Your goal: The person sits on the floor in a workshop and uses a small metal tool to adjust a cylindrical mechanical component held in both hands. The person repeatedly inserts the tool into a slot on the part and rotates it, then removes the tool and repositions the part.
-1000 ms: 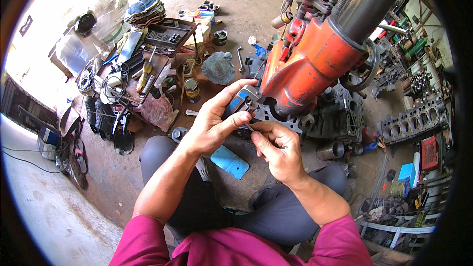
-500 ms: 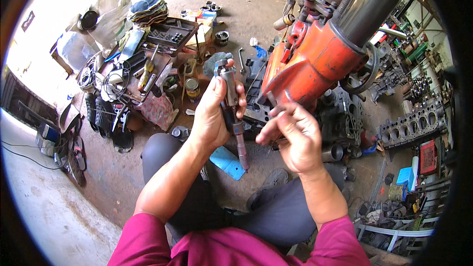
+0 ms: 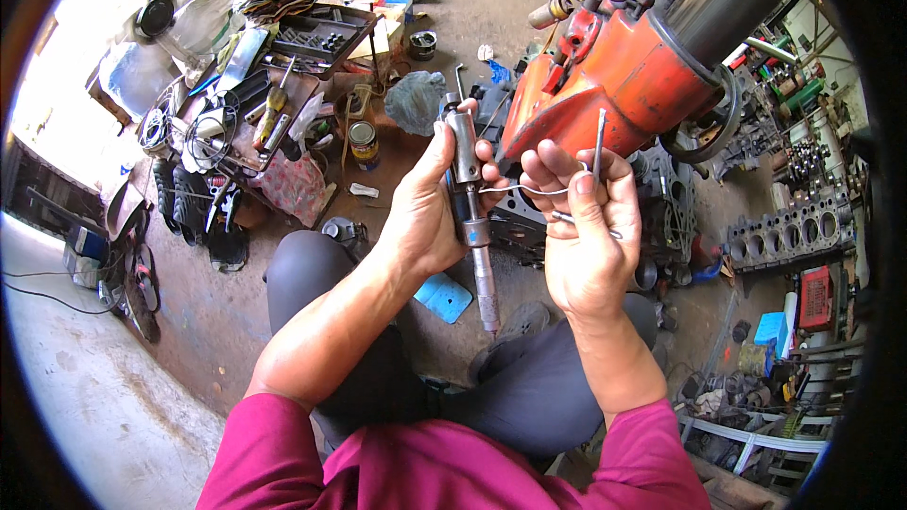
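Observation:
My left hand (image 3: 427, 212) is wrapped round a slim metal measuring tool (image 3: 481, 260), which looks like a micrometer with a knurled lower barrel. The tool is tilted, its thick head up between thumb and fingers and its thin end down over my lap. Beside it, my right hand (image 3: 590, 260) is palm up, its thumb and fingers closed on a thin metal rod (image 3: 601, 137) that points upward. A second short metal piece (image 3: 565, 217) shows across its fingers. One thin pale cord (image 3: 520, 188) spans the gap between the tool and my right hand.
An orange machine (image 3: 614, 76) with a thick shiny column stands close ahead on the right. Engine blocks (image 3: 794, 236) and parts line the right side. To the left, a tool-laden bench (image 3: 302, 85) holds cables and a screwdriver. A blue card (image 3: 442, 297) lies below my hands.
My right hand has turned palm up and moved slightly right; the rod and the cord now show clearly. My left hand and the tool have shifted a little right.

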`<state>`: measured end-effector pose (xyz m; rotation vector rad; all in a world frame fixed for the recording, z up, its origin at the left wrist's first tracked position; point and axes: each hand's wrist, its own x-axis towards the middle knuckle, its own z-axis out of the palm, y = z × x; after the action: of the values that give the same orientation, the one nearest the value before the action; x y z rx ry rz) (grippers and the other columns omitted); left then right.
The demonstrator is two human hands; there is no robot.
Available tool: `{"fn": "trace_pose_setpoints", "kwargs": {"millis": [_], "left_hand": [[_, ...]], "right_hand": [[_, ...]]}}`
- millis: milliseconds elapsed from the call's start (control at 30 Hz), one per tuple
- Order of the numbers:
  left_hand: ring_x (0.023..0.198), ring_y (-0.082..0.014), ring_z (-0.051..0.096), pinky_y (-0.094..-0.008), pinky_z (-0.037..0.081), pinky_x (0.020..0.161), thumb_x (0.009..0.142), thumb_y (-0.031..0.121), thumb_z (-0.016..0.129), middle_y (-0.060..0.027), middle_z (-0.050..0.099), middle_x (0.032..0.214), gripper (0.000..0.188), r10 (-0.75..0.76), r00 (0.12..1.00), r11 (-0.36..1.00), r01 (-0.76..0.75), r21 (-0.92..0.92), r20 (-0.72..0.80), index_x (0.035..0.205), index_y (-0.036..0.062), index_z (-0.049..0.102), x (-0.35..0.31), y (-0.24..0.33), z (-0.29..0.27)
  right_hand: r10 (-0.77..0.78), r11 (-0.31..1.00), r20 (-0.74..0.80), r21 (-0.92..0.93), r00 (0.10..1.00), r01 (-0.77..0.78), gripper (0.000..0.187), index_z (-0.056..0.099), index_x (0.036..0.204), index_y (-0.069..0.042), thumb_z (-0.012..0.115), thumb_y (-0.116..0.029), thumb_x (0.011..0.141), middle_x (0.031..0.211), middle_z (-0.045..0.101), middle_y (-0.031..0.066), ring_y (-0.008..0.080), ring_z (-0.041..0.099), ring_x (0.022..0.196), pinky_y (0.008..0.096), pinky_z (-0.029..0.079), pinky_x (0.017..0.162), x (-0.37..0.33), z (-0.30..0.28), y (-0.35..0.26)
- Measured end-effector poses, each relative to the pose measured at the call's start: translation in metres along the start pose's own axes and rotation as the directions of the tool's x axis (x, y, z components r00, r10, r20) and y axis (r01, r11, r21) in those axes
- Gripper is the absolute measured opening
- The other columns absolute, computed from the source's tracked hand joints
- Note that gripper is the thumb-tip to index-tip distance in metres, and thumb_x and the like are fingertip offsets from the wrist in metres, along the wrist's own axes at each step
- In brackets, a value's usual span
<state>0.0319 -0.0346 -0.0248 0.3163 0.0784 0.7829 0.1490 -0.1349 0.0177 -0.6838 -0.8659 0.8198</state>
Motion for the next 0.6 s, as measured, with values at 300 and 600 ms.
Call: {"fn": "trace_pose_setpoints", "kwargs": {"millis": [300, 600], "left_hand": [[0.086, -0.015, 0.064, -0.0348, 0.059, 0.082, 0.098, 0.044, 0.054, -0.0024, 0.06, 0.095, 0.05, -0.011, 1.0, 0.999, 0.011, -0.04, 0.006, 0.141, 0.0204, 0.045, -0.0022, -0.0001, 0.002], [0.086, -0.0152, 0.065, -0.0354, 0.059, 0.083, 0.099, 0.045, 0.054, -0.0023, 0.061, 0.095, 0.049, -0.014, 1.0, 1.0, 0.014, -0.027, -0.019, 0.141, 0.0218, 0.044, -0.0049, 0.0, 0.0039]], "right_hand": [[-0.011, 1.0, -0.005, -0.003, 1.0, 0.011, 0.02, 0.047, 0.122, -0.005, 0.046, -0.01, 0.103, 0.123, 0.063, 0.0228, 0.0335, 0.064, 0.113, 0.0439, 0.052, 0.098, -0.001, -0.0022, 0.0068], [-0.01, 1.0, -0.015, -0.018, 1.0, 0.01, 0.02, 0.047, 0.123, -0.004, 0.045, -0.01, 0.104, 0.122, 0.063, 0.0232, 0.0346, 0.064, 0.113, 0.0455, 0.052, 0.098, -0.0022, -0.0013, 0.0093]]}}
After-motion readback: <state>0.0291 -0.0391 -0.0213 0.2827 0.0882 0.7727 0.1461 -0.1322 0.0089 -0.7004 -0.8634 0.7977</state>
